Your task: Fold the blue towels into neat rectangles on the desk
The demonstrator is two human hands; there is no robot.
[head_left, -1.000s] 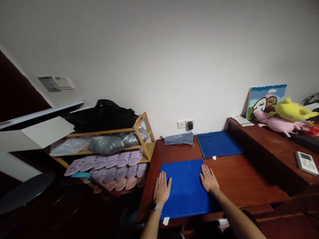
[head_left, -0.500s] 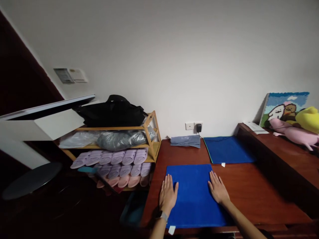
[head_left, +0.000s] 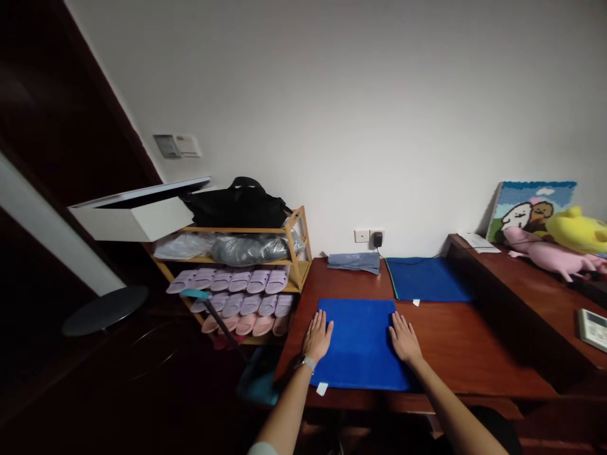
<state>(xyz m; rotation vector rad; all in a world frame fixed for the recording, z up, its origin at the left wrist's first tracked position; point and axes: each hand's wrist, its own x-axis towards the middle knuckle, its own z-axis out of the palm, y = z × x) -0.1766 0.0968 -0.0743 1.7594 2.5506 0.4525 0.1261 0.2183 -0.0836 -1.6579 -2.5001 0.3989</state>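
A bright blue cloth (head_left: 361, 351) lies flat on the reddish-brown wooden desk (head_left: 467, 344), with a white tag at its lower left corner. My left hand (head_left: 318, 336) rests open on the cloth's left edge, fingers pointing away from me; a watch is on that wrist. On the opposite edge lies my right hand (head_left: 404, 340), also flat, its fingers stretched out. Neither hand grips anything. Farther back is a second blue cloth (head_left: 429, 279) with a green edge and a small white tag. Beside it sits a folded grey-blue cloth (head_left: 353, 261) near the wall.
Left of the desk stands a wooden shoe rack (head_left: 300, 253) with several slippers and a black bag (head_left: 239, 205) on top. An open white box (head_left: 137, 218) juts out beside it. The raised right ledge holds plush toys (head_left: 545, 251), a picture and a remote (head_left: 594, 328).
The camera view has shifted, so more of the desk's front edge and the remote show. Both hands stay flat on the blue cloth's side edges.
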